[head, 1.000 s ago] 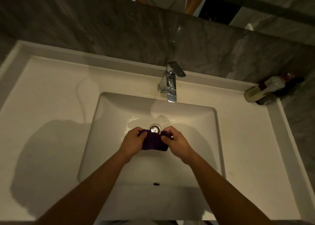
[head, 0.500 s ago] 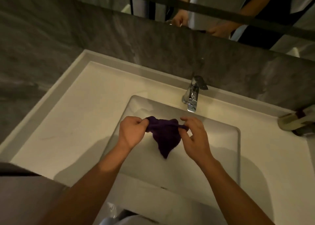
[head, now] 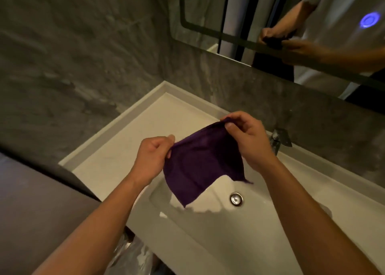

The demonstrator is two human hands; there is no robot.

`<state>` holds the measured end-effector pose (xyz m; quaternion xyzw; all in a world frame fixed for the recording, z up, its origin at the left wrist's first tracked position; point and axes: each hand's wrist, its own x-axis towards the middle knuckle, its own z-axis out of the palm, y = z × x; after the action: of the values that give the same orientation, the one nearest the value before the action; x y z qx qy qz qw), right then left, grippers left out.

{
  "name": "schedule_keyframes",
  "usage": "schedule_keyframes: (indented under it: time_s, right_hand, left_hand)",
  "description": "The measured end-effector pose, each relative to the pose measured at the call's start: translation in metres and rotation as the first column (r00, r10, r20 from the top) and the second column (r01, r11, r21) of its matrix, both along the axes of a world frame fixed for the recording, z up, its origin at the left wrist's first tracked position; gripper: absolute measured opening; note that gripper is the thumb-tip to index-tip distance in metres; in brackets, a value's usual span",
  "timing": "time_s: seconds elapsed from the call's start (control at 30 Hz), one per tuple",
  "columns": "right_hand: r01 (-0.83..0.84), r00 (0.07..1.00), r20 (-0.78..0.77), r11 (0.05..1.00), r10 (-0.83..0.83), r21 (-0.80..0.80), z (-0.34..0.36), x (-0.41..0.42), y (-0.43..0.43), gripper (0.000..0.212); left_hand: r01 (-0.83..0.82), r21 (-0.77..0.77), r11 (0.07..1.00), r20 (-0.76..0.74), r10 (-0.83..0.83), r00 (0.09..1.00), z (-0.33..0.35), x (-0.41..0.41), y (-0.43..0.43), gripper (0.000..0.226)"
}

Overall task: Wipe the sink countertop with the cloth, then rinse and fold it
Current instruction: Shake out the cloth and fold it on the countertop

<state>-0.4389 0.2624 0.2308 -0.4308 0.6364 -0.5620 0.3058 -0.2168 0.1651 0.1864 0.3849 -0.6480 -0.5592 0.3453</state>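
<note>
A dark purple cloth point(head: 203, 164) hangs spread open above the white sink basin point(head: 210, 231). My left hand point(head: 153, 157) pinches its left top corner. My right hand point(head: 246, 137) pinches the right top corner, a little higher. The cloth's lower corners dangle free over the basin, just left of the round metal drain point(head: 236, 199). The white countertop point(head: 133, 141) runs to the left of the basin. The chrome faucet point(head: 279, 138) is partly hidden behind my right hand.
A grey marble wall point(head: 73, 56) closes the left side and back. A mirror point(head: 270, 18) above the counter reflects a person's hands and the cloth. A dark surface point(head: 37, 208) lies at lower left, with crinkled plastic point(head: 133, 256) below the counter edge.
The cloth went from a bunched wad held low in the basin to a sheet lifted and stretched open between both hands. The view swung left and up.
</note>
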Motion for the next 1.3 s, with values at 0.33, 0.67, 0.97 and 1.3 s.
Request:
schedule_keyframes:
  time_s: [0.33,0.67,0.97,1.3]
  right_hand:
    - [0.010,0.995,0.094,1.000,-0.011,0.014,0.040,-0.015,-0.130,0.023]
    - [0.008,0.979,0.205,0.999,-0.014,0.031,0.035,-0.006,-0.209,0.019]
    - [-0.104,0.936,0.351,0.963,0.010,0.250,-0.112,0.036,-0.131,0.025]
    - [-0.073,0.987,0.160,0.916,0.010,0.395,-0.171,0.065,-0.114,0.018]
  left_hand:
    - [0.140,-0.186,0.973,0.348,-0.068,0.935,0.027,0.068,-0.093,0.020]
    - [-0.032,-0.368,0.929,0.280,0.144,0.949,0.072,0.114,-0.187,0.012]
    - [0.002,0.012,1.000,0.272,-0.005,0.962,-0.045,0.199,-0.111,0.024]
    - [-0.230,0.345,0.910,0.131,0.195,0.972,-0.114,0.215,-0.081,0.001]
